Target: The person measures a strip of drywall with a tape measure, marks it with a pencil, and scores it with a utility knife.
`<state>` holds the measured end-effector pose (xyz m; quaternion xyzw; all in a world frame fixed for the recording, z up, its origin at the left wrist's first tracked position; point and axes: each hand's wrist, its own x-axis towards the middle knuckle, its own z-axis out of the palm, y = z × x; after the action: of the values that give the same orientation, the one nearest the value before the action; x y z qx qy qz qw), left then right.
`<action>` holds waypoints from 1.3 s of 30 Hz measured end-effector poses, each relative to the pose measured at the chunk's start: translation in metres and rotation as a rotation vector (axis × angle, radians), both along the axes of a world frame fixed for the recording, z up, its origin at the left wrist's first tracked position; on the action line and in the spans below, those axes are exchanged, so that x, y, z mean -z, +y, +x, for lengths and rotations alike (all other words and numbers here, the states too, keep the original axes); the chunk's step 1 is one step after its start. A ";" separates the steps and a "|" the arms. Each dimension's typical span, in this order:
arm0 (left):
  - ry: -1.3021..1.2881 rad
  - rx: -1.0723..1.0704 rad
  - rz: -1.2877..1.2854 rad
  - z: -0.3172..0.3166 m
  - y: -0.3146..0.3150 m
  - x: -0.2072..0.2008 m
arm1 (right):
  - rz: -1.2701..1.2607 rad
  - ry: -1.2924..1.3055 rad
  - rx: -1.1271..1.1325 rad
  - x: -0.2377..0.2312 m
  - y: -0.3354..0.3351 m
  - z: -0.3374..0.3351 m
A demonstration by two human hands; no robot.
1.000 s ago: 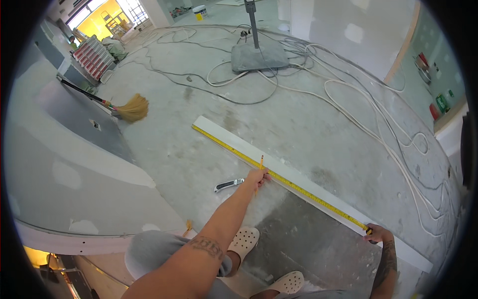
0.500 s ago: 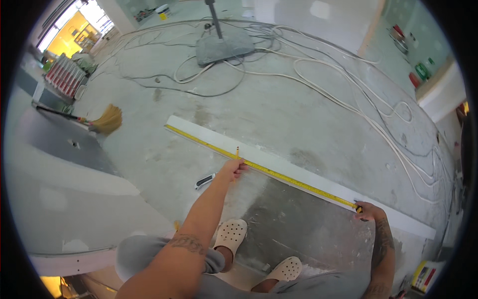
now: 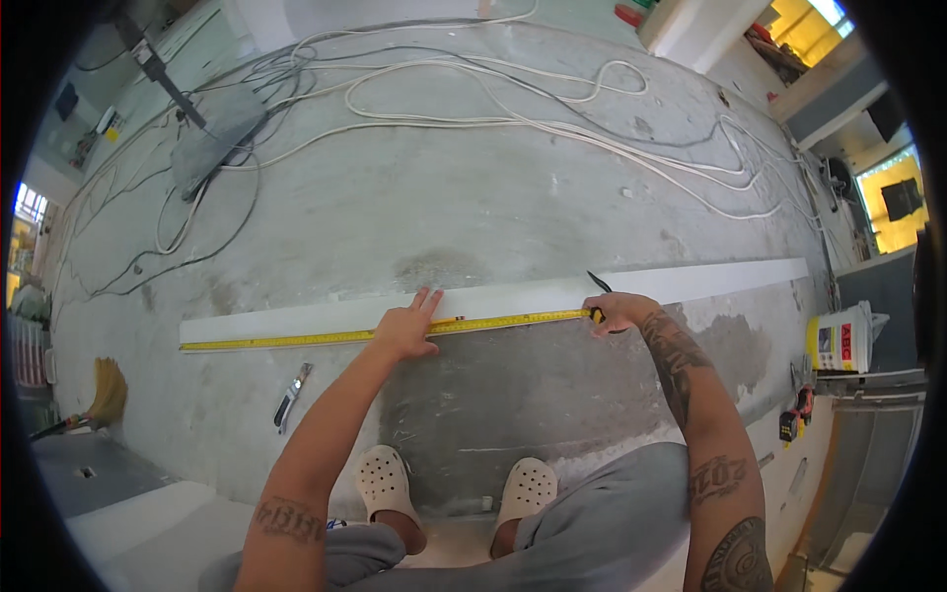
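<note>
A long white board strip (image 3: pixel 523 294) lies on the floor in front of me, with a yellow measuring tape (image 3: pixel 266 343) stretched along its near edge from the left end. My left hand (image 3: pixel 404 331) rests flat on strip and tape, fingers spread. Just right of it, a small pencil-like stick (image 3: pixel 449 321) lies by the tape, partly hidden. My right hand (image 3: pixel 621 311) is closed around the tape measure's case (image 3: pixel 596 315); a dark pointed tool (image 3: pixel 598 281), kind unclear, sticks out above that hand. A utility knife (image 3: pixel 292 398) lies on the floor left of my left forearm.
Loose cables (image 3: pixel 473 120) snake across the far floor, near a stand with a grey base (image 3: pixel 219 138). A straw broom (image 3: pixel 107 393) is at left. At right are a white bucket (image 3: pixel 834 337) and a red-and-black tool (image 3: pixel 795 414). Below the strip lies a dark floor patch (image 3: pixel 493 395).
The view has swung right, so the strip now runs nearly level. My left hand has moved along the tape toward my right hand and flattened out. The right hand still grips the tape measure.
</note>
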<state>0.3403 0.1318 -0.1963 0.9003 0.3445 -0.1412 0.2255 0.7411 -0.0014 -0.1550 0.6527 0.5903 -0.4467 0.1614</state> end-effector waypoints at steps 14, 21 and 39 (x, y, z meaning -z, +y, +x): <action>0.022 0.096 0.043 -0.004 0.026 0.003 | -0.022 -0.067 -0.054 0.014 0.002 0.002; 0.295 0.083 0.136 -0.141 0.081 -0.027 | 0.005 0.017 -0.039 0.011 0.015 -0.031; 0.670 -0.323 0.222 -0.392 0.149 -0.018 | 0.018 -0.018 -0.058 0.003 0.042 -0.045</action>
<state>-0.0521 0.2811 -0.1786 0.7573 0.5497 -0.3519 0.0211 0.6965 0.0411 -0.1579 0.6408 0.6115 -0.4305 0.1734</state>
